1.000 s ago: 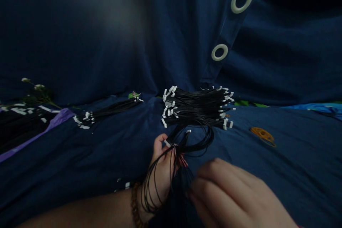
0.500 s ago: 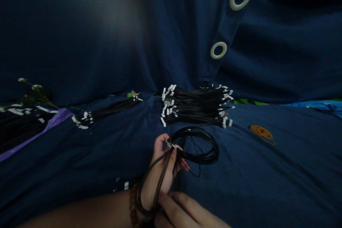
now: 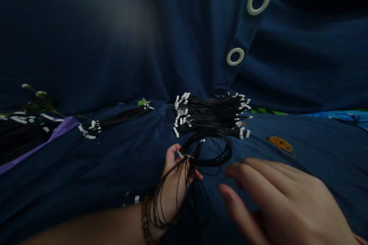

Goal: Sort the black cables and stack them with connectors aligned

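Note:
My left hand (image 3: 175, 183) is closed on a bunch of thin black wires (image 3: 207, 153) with white connector ends. The wires loop round my wrist and curl out toward the pile. My right hand (image 3: 281, 203) hovers low at the right, fingers stretched out and apart, holding nothing, just right of the looped wires. Behind them a large pile of black wires with white connectors (image 3: 211, 115) lies on the dark blue cloth (image 3: 120, 160).
A smaller bundle of wires (image 3: 115, 119) lies to the left, more wires on purple material (image 3: 25, 130) at the far left. Orange rubber bands (image 3: 281, 144) lie to the right. A blue curtain with white eyelets (image 3: 235, 56) hangs behind.
My right hand has come up from below my left wrist and now reaches forward, open, at the right. The wire loop has drawn in tighter toward the left hand.

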{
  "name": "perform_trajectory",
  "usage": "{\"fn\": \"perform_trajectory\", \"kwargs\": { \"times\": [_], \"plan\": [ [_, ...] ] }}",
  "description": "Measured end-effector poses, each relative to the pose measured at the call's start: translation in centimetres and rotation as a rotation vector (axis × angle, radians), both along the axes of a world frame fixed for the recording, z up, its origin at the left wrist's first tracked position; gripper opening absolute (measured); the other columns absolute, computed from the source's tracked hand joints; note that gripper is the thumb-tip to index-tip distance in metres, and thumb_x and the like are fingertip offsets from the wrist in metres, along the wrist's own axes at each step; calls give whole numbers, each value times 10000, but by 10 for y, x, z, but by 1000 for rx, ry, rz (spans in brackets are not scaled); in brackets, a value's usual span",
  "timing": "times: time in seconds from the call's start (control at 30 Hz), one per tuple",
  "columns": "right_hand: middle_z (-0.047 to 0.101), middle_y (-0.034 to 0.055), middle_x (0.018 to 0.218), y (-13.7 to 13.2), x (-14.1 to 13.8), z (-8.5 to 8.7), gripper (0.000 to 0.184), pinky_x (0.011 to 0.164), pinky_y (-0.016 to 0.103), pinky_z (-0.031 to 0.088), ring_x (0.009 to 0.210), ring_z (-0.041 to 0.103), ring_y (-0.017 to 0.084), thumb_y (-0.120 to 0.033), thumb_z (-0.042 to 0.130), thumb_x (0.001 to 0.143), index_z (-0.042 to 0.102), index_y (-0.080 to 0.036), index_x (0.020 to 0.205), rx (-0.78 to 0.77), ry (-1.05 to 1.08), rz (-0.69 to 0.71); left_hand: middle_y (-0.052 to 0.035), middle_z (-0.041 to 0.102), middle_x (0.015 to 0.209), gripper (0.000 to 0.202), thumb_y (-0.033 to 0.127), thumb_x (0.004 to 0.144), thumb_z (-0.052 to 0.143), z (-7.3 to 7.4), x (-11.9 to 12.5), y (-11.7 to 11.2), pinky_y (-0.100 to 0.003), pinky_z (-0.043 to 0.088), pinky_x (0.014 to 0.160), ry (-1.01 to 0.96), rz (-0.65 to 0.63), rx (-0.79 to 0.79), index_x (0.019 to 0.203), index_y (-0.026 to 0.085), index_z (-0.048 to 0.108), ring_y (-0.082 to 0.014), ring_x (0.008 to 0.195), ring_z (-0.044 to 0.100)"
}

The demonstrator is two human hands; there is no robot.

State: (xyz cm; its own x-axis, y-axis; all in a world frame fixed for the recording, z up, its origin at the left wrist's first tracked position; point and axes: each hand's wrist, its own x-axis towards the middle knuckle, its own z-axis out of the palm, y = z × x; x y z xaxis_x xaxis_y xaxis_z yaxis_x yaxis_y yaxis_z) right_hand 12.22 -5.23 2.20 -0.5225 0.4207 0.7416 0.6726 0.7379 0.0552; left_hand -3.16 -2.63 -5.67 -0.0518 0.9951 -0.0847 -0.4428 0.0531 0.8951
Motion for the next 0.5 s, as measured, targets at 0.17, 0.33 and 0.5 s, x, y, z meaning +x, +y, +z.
{"fn": "perform_trajectory", "kwargs": {
  "times": [0.17, 0.33, 0.5],
  "plan": [
    [609, 16, 779, 11, -3, -10, 139, 534, 251, 436, 631, 586, 132, -240, 483, 826, 544, -169, 930, -195, 49, -59, 27, 535, 756, 531, 257, 722, 591, 4, 0, -1, -168, 435, 547, -38, -24, -29, 1142, 273, 265, -68, 564, 526],
    [610, 20, 821, 6, -6, -14, 210, 562, 237, 434, 634, 568, 118, -165, 436, 846, 514, -169, 1042, -134, 8, 29, 18, 546, 818, 532, 244, 697, 615, 2, 1, 2, -182, 458, 564, -97, -16, -31, 1113, 266, 284, -79, 602, 557],
    [511, -23, 563, -9, -22, -30, 229, 428, 236, 339, 470, 475, 109, -74, 351, 855, 552, -171, 807, -3, -79, 164, 40, 553, 707, 495, 251, 755, 561, -7, 0, 4, -185, 454, 514, -40, -43, 19, 1129, 280, 237, -93, 523, 559]
  ]
}}
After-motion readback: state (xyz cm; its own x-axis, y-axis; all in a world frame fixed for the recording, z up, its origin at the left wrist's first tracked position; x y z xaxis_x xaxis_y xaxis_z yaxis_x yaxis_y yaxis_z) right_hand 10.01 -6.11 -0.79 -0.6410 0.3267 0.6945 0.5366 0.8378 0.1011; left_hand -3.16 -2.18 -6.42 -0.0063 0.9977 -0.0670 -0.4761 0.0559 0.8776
